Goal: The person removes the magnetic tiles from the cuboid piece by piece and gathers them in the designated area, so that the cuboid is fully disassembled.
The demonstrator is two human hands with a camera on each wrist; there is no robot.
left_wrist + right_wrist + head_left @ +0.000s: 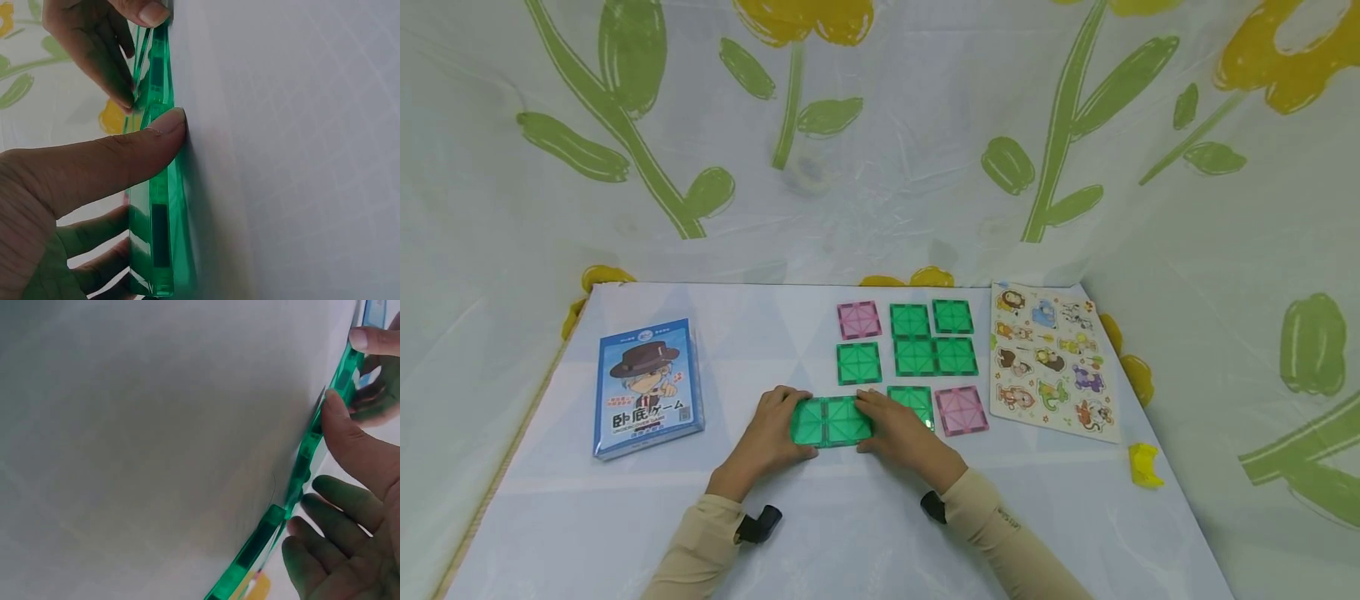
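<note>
Two green magnetic tiles sit edge to edge in front of me in the head view, a left tile (808, 422) and a right tile (848, 419). My left hand (771, 429) pinches the left tile, its thumb (140, 147) on the near edge and its other fingers at the far side. The right tile is gripped the same way by my right hand (898, 429), with its thumb (342, 419) along the near edge. Partly behind the right hand lies another green tile (912, 403), and a pink tile (962, 411) is just right of it.
Beyond the hands lie several green tiles (915, 357) and a second pink tile (859, 320). A blue game box (647, 387) stands at the left. On the right are an animal sticker sheet (1051, 360) and a crumpled yellow piece (1144, 465). Flower-printed sheeting surrounds the white table (820, 533).
</note>
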